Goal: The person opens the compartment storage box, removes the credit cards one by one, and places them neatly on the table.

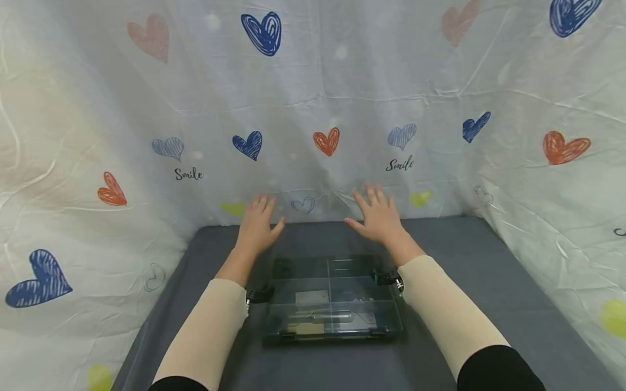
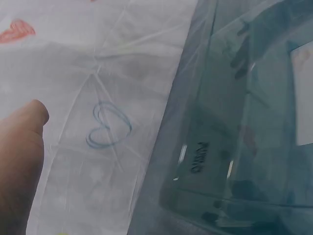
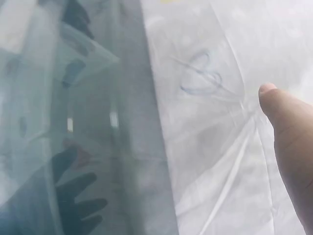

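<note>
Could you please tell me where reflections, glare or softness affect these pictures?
Head view: the box looks softer than the red heart above it; left wrist view: dark finger-shaped reflections and bright glints on the box; right wrist view: a dark hand-shaped reflection, two bright streaks, and a blurry blue outline.

A white sheet [image 1: 298, 76] printed with hearts [image 1: 264, 33] and "Smile" [image 1: 399, 163] hangs behind a grey tabletop [image 1: 469, 260].

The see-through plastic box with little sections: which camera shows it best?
The head view. It shows nearly all of the see-through, dark-tinted, rectangular plastic box from above. The left wrist view shows only a cut-off part, though close up, with small dark lettering. The right wrist view also shows just a part, more blurred.
</note>
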Motion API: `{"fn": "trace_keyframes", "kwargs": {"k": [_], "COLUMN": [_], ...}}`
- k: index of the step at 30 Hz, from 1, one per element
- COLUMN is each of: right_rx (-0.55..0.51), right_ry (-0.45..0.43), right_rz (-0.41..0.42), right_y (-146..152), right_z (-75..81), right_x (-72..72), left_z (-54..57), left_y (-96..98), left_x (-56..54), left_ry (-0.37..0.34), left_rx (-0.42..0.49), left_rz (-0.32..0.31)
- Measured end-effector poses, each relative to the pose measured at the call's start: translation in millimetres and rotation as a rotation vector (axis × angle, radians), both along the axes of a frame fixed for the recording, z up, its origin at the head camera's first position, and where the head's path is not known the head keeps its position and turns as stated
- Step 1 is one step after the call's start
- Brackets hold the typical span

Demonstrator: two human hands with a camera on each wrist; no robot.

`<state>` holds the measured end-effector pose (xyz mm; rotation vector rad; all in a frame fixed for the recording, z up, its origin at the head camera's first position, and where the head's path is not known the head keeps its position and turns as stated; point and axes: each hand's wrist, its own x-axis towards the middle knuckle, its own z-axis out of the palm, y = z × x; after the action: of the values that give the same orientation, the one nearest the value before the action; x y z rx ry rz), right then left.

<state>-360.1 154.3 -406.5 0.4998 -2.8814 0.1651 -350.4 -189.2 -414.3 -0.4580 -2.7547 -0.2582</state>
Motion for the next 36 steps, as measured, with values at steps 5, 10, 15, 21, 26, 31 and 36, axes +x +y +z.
{"fn": "trace_keyframes", "kwargs": {"k": [5,10,15,21,26,31,36], "right_rx": [0.022,0.020,0.006,-0.028,-0.040,-0.030,-0.001], "right_ry": [0.037,0.069,0.075,0.072,0.069,0.059,0.048], "right_rz": [0.083,0.157,0.221,0.294,0.333,0.373,0.449], "right_y": [-2.4,-3.8,-3.0,-1.8,1.7,4.8,4.6], "right_z": [-11.2,-18.3,-21.2,-24.8,-29.3,-35.0,-39.9], "right_x": [17.8,34.1,53.2,77.1,92.4,108.1,123.0], "left_z": [-9.2,-13.9,-18.1,-21.4,-28.8,-34.7,-38.6], "left_y": [7.0,12.8,13.6,12.0,11.0,8.5,1.4], "left_x": [17.6,36.4,54.1,74.5,90.2,104.6,119.5], "left_ry": [0.041,0.084,0.100,0.135,0.200,0.241,0.272], "left_rx": [0.054,0.055,0.056,0.037,0.014,-0.010,-0.012], "left_rz": [-0.088,-0.153,-0.214,-0.260,-0.314,-0.383,-0.442]}}
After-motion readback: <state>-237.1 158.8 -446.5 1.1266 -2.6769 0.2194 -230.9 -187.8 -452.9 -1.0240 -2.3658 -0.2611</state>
